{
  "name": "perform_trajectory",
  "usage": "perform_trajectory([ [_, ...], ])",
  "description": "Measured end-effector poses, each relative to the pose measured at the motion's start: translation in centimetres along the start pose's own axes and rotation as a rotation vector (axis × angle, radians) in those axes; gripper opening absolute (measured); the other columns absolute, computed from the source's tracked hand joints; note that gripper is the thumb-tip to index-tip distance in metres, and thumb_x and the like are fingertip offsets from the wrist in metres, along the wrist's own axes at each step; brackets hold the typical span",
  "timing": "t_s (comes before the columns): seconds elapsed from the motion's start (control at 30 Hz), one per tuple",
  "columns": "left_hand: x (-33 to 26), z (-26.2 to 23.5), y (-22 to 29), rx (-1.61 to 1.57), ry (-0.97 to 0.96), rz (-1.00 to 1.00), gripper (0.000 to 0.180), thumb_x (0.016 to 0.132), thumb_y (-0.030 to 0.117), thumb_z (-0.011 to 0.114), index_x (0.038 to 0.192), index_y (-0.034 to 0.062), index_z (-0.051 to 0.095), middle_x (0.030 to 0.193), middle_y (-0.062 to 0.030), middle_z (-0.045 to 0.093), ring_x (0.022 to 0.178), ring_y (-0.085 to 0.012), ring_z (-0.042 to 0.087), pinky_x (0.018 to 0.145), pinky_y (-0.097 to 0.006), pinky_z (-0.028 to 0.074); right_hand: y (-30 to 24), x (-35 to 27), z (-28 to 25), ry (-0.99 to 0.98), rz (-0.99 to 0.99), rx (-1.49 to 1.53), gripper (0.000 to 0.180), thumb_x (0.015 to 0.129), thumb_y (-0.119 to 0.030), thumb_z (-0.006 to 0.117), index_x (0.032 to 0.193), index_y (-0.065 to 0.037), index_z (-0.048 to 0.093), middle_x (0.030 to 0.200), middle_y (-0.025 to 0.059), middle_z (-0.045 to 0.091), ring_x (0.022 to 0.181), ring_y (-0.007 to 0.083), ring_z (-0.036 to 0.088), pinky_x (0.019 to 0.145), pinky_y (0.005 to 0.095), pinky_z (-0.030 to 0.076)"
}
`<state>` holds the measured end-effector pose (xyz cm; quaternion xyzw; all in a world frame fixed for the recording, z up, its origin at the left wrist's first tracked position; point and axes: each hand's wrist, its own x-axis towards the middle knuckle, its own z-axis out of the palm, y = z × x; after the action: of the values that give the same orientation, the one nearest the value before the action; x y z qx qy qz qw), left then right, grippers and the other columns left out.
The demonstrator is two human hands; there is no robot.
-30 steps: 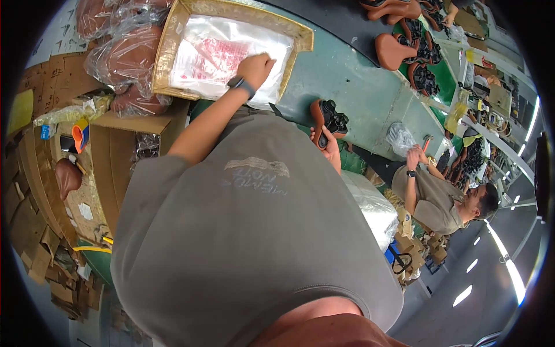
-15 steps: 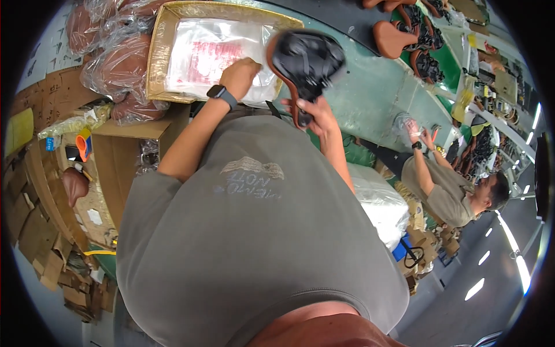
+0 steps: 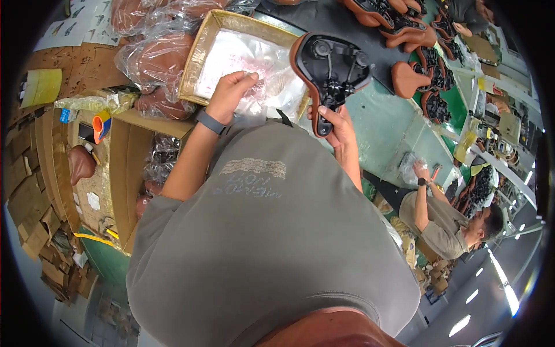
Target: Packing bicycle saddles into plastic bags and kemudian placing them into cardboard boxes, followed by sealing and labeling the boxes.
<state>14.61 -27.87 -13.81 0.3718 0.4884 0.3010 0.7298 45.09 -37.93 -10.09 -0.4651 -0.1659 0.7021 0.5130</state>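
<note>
Head view, looking down over the person's grey T-shirt (image 3: 260,243).

Right hand (image 3: 335,124): fist wrapped tight round the narrow nose of a brown bicycle saddle with black rails and clamp on its underside (image 3: 329,63). Saddle was held raised above the green worktop (image 3: 399,133), underside toward the camera, broad rear end pointing to about 12 o'clock from the hand, nose at 6 o'clock inside the fist. Grip: full hold on the saddle.

Left hand (image 3: 230,92): fingers (image 3: 245,78) bent and pinched down on the top sheet of a stack of clear plastic bags (image 3: 243,63). The stack lay inside a shallow tan cardboard tray (image 3: 199,63) at about 10 o'clock from the saddle. Grip: narrow, fingertips pressed on the plastic; could not tell whether a bag was actually lifted free. A dark grey band sat on the left wrist (image 3: 211,121).

Surroundings: brown saddles already wrapped in clear plastic (image 3: 150,55) were heaped at 9 o'clock from the tray. Below them, at 7 o'clock, an open brown cardboard carton (image 3: 124,173) held more wrapped saddles. A row of unwrapped brown saddles (image 3: 404,78) lay on a dark belt at 2 o'clock from the right hand, well apart from it.

A co-worker in a grey shirt (image 3: 439,222) was at 4 o'clock along the same worktop, both hands on a piece of clear plastic (image 3: 413,168)
</note>
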Motion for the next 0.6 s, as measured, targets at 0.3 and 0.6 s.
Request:
perform_trajectory([
  [0.3,1.3,0.9,2.3,0.533,0.087,0.299,0.025,0.098,0.023,0.08,0.1,-0.0016,0.081,0.075,-0.0189,0.074,0.064,-0.0241,0.071,0.063,-0.038,0.052,-5.0,-4.0,0.4,-0.019,0.076,-0.154,0.057,0.087,-0.006,0.08,0.14,0.008,0.063,0.117,0.0244,0.077,0.101,0.0302,0.078,0.088,0.0422,0.064],
  [0.6,3.5,12.8,3.5,0.249,-0.584,-0.013,0.026,0.11,0.01,0.063,0.127,-0.0049,0.076,0.117,-0.009,0.081,0.105,-0.0172,0.076,0.091,-0.034,0.062,-8.3,0.2,-0.6,-0.018,0.063,0.003,0.05,0.094,-0.001,0.079,0.139,0.005,0.057,0.11,0.0189,0.076,0.095,0.029,0.078,0.086,0.0406,0.067],
])
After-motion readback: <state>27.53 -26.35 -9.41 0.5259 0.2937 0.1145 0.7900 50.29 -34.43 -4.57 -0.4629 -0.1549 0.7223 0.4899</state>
